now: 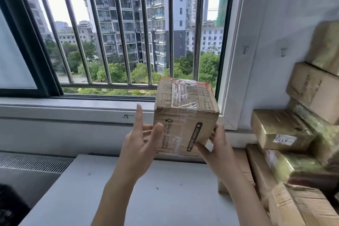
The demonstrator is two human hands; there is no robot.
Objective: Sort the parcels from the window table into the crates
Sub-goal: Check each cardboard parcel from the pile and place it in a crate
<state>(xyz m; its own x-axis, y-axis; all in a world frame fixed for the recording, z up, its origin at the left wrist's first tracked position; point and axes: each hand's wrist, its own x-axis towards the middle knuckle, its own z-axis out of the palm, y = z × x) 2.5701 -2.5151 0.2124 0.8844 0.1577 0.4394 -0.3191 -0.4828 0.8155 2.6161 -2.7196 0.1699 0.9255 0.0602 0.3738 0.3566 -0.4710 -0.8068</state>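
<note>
Two hands hold one box (185, 115) up in the air above the table (146, 189), in front of the barred window (119, 33). It is a small brown cardboard cube, sealed with wide clear tape that runs over its top and down its near face; dark print covers the top, a logo and lines of text run along the near face by the left hand (141, 139), and a dark slotted mark sits toward the right hand (216, 150). The right hand grips the box's lower right corner, thumb on the near face and fingers curled behind. The left hand is spread, thumb pressing the near left edge, forefinger straight and pointing up, apart from the box. Right of the right hand, more parcels (293, 134) are stacked against the wall, some wrapped in shiny tape.
</note>
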